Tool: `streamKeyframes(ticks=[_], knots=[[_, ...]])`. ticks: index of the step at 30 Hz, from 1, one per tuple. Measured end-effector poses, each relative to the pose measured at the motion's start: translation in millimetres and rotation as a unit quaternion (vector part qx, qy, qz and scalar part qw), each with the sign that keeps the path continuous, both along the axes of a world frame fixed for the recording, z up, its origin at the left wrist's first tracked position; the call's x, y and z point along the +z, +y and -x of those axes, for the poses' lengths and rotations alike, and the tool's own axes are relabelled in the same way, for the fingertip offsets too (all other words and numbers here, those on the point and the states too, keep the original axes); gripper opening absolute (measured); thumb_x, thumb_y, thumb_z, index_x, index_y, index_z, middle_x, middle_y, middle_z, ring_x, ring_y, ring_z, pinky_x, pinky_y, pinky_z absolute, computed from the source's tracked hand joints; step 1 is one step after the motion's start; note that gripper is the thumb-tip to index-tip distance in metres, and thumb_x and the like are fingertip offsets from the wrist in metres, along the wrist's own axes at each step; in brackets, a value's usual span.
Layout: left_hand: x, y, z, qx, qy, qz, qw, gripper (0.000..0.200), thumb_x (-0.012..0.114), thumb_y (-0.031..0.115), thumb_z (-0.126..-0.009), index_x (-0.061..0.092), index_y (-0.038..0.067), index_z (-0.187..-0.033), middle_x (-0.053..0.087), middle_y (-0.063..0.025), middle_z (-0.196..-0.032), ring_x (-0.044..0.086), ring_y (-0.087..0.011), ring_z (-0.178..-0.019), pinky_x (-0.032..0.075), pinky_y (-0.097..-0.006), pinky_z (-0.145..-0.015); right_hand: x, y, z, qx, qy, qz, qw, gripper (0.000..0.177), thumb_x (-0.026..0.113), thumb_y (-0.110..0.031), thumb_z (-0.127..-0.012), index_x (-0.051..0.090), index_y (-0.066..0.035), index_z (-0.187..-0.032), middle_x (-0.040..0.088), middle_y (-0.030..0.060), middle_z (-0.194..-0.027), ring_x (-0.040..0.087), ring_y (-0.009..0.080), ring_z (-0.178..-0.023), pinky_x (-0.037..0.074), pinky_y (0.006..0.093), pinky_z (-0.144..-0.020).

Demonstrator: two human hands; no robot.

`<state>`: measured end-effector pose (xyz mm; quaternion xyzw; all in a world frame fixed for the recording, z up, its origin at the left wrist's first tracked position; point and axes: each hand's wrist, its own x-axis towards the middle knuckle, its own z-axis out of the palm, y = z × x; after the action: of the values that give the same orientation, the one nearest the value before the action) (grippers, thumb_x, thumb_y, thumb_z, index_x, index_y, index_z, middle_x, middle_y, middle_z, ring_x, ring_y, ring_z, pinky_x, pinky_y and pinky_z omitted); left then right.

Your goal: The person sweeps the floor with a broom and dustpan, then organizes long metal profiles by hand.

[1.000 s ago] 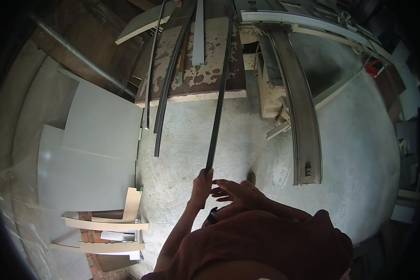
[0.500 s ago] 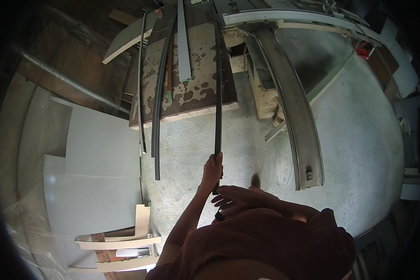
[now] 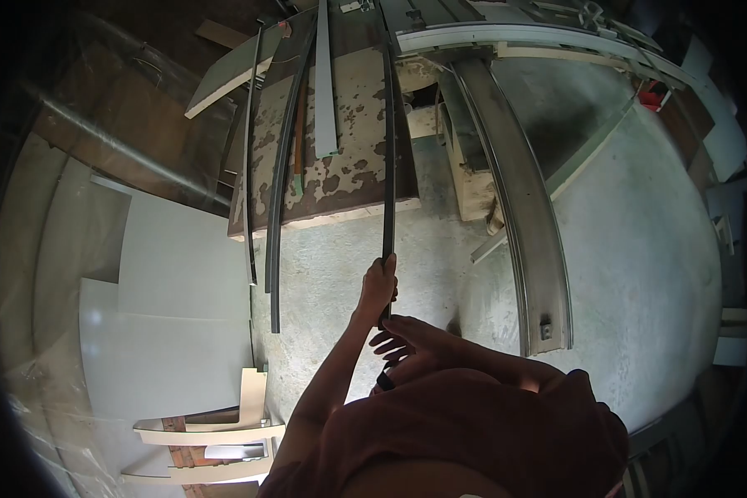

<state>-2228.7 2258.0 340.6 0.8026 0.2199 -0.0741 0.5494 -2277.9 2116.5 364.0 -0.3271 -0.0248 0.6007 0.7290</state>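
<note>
— Where does the long dark strip [image 3: 388, 166] lie?
— Lengthwise along the right edge of the flaking workbench [image 3: 340, 166], with its near end jutting past the bench's front edge over the concrete floor [image 3: 332, 274].
— And the hands?
— The left hand [image 3: 378, 288] is wrapped tight round that overhanging end, probably because it's the one part clear of the bench top. The right hand [image 3: 411, 342] hovers just beyond it, away from the bench, fingers spread, gripping nothing.
— Room around it?
— Further left on the bench, two more dark strips [image 3: 274, 224] overhang the same front edge, well apart from it. A metal rail [image 3: 527, 224] runs right of the bench; bare floor lies in front
</note>
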Motion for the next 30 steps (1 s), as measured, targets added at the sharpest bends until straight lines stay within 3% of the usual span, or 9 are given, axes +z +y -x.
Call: streamKeyframes(ticks=[7,14,30], knots=[[-0.1,-10.7,-33.2,-0.001,-0.002,-0.007,1.000,0.039,0.042,0.035,-0.088,0.046,-0.001,-0.075,0.046,-0.0050,-0.048,0.047,-0.0136,-0.038,0.039,-0.0276,-0.035,-16.0,-0.2,-22.3,-0.042,-0.032,0.008,0.999,0.048,0.045,-0.040,-0.087,0.038,-0.005,-0.119,0.051,0.0094,-0.106,0.048,0.0203,-0.101,0.040,0.0373,-0.086],[0.2,-9.1,-60.7,-0.007,0.000,-0.001,1.000,0.040,0.042,0.037,-0.088,0.046,-0.002,-0.077,0.045,-0.0048,-0.049,0.047,-0.0141,-0.038,0.040,-0.0278,-0.035,-39.9,12.6,-41.1,-0.093,-0.044,-0.002,0.995,0.042,0.042,-0.036,-0.089,0.039,-0.006,-0.118,0.055,0.0125,-0.101,0.057,0.0211,-0.086,0.046,0.0348,-0.076],[-5.3,17.9,-176.9,-0.039,-0.062,0.028,0.997,0.040,0.045,0.035,-0.087,0.045,-0.003,-0.075,0.046,-0.0067,-0.049,0.049,-0.0159,-0.038,0.041,-0.0289,-0.035,-26.9,43.0,-142.0,-0.149,-0.098,0.040,0.983,0.048,0.037,-0.037,-0.090,0.035,-0.001,-0.121,0.052,0.0150,-0.104,0.054,0.0228,-0.094,0.045,0.0345,-0.081]])
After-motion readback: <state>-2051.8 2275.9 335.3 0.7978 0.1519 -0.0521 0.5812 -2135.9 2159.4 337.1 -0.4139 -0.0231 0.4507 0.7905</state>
